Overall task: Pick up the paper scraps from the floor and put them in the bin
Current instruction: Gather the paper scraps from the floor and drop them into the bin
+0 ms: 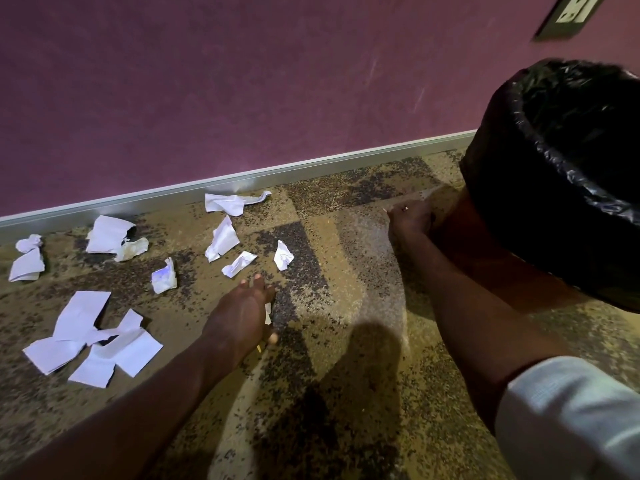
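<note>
Our left hand (242, 313) stretched low, pinching a paper scrap (267, 313), our right hand (410, 216) gripping the bin (554, 209)

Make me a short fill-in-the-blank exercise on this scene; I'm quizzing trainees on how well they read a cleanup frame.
1. The bin is lined with a ____ plastic bag.
2. The paper scraps lie on the ____.
3. The right hand rests against the side of the ____.
4. The left hand reaches toward the scraps, a small white scrap showing at its ____ side.

Missing words: black; floor; bin; right
</note>
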A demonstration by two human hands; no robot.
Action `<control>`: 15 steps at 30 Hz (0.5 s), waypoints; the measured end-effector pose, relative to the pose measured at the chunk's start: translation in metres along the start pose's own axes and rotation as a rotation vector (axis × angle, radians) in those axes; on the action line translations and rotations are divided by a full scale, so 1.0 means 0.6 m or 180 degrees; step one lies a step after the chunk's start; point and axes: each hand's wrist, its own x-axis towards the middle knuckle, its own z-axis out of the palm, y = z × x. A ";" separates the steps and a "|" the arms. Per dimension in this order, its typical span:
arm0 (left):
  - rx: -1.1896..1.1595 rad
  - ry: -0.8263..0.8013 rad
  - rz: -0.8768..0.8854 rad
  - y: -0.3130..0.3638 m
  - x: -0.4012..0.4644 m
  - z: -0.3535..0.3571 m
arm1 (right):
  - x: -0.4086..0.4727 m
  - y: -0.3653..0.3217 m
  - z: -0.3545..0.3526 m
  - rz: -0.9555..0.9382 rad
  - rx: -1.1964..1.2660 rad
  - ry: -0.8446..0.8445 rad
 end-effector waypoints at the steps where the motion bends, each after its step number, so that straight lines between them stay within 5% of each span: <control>1: 0.0006 0.0002 0.0010 0.000 0.000 0.000 | 0.002 0.003 0.004 -0.0039 -0.0022 0.0034; 15: -0.0116 0.0025 0.0004 -0.005 0.002 0.005 | 0.014 0.007 0.020 -0.0576 -0.0631 -0.0206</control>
